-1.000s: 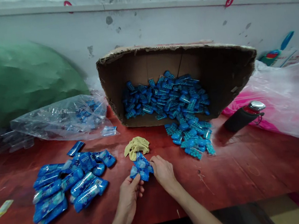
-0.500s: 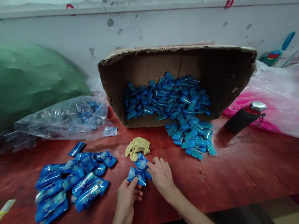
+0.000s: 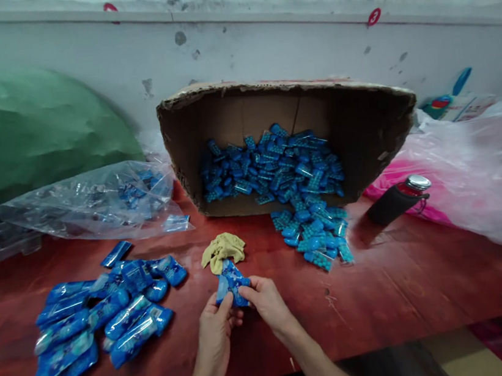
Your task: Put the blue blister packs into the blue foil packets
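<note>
Between my two hands is a small blue printed packet (image 3: 232, 284), held just above the red tabletop. My left hand (image 3: 216, 325) pinches its left edge with the thumb on top. On the right edge, my right hand (image 3: 266, 300) grips it between thumb and fingers. Another blue packet (image 3: 229, 267) lies right behind it, against a crumpled yellow cloth (image 3: 223, 250); where one packet ends and the other begins is hard to make out. To the left lies a pile of filled blue packets (image 3: 123, 306).
A cardboard box (image 3: 355, 137) lies on its side, small clear blue packs (image 3: 315, 232) spilling out. A black bottle (image 3: 396, 201) stands to its right beside pink and white plastic (image 3: 476, 177). A clear bag (image 3: 91, 203) and a green sack (image 3: 40, 129) are at left.
My right hand has moved down and closer to my left, and now grips the blue packet's right side. The whole view has shifted slightly.
</note>
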{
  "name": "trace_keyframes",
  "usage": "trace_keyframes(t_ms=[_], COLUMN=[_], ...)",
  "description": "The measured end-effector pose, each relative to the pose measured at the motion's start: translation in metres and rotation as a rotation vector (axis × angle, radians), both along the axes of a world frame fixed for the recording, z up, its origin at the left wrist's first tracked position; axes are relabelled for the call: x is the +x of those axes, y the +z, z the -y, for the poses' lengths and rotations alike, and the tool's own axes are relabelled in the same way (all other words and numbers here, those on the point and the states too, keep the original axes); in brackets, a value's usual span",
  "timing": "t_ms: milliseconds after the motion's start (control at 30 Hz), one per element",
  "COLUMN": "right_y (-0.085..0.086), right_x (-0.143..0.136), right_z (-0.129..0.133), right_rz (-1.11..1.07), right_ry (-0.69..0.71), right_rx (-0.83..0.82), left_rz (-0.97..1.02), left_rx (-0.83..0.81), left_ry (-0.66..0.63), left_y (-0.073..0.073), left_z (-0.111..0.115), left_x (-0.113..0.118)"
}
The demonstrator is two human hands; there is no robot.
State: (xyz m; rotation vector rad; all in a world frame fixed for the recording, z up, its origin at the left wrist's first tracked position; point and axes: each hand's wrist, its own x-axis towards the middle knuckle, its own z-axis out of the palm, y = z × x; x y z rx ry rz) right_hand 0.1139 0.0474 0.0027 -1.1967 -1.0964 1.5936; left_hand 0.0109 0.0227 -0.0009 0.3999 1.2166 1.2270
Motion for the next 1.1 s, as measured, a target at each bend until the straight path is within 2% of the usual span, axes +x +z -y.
trace_keyframes(t_ms=[233, 367, 467, 567, 667, 733, 800, 900, 967, 1000, 1100], right_y=[-0.013, -0.024, -0.024, -0.019, -0.012, -0.007, 0.001, 0.015, 0.023, 0.026, 0.024], right_x=[-0.002, -0.003, -0.002, -0.001, 0.002, 0.006, 0.015, 0.039, 0.06, 0.07, 0.092], right_z=[0.007, 0.009, 0.007, 0.008, 0.012, 0.014, 0.012, -0.006, -0.029, -0.043, -0.077], right_rz=[0.032, 0.166, 0.218, 0.225, 0.255, 0.326, 0.451, 0.775, 1.086, 1.253, 1.338], right_ry=[-0.153, -0.29, -0.332, -0.31, -0.256, -0.214, -0.113, -0.01, -0.181, -0.294, -0.396], right_rx=[0.023, 0.075, 0.088, 0.106, 0.127, 0.157, 0.242, 0.418, 0.455, 0.413, 0.328], left_rz=[-0.165, -0.153, -0.106, -0.013, 0.054, 0.075, 0.087, 0.075, 0.069, 0.074, 0.116], left_rx=[0.005, 0.006, -0.014, -0.061, -0.125, -0.151, -0.157, -0.149, -0.145, -0.145, -0.15], left_ry=[0.097, 0.088, 0.088, 0.072, 0.003, -0.06, -0.127, -0.171, -0.156, -0.15, -0.156], left_y=[-0.009, -0.013, -0.01, -0.005, -0.002, 0.0, 0.002, 0.006, 0.007, 0.006, 0.003], left_z=[-0.01, -0.015, -0.02, -0.023, -0.021, -0.017, -0.013, -0.01, -0.01, -0.01, -0.009], left_x=[0.011, 0.017, 0.023, 0.026, 0.024, 0.022, 0.017, 0.011, 0.009, 0.008, 0.006])
